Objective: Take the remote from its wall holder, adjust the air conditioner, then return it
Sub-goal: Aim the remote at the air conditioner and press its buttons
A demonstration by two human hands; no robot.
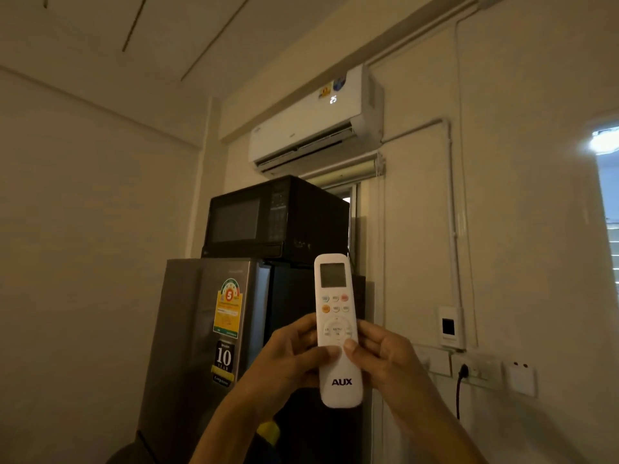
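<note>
A white AUX remote (336,316) stands upright in front of me, its screen end pointing up toward the air conditioner (301,128) high on the wall. My left hand (291,360) grips the remote's left side and my right hand (388,356) grips its right side. Both thumbs rest on the face just below the round menu pad. The air conditioner's flap is open and a lit number shows on its front. A white wall holder (450,328) with a dark opening hangs on the wall to the right of the remote.
A black microwave (274,219) sits on top of a grey fridge (204,323) directly behind the remote. Wall sockets with a plugged black cable (464,371) run along the right wall below the holder. A bright window (609,202) is at the far right.
</note>
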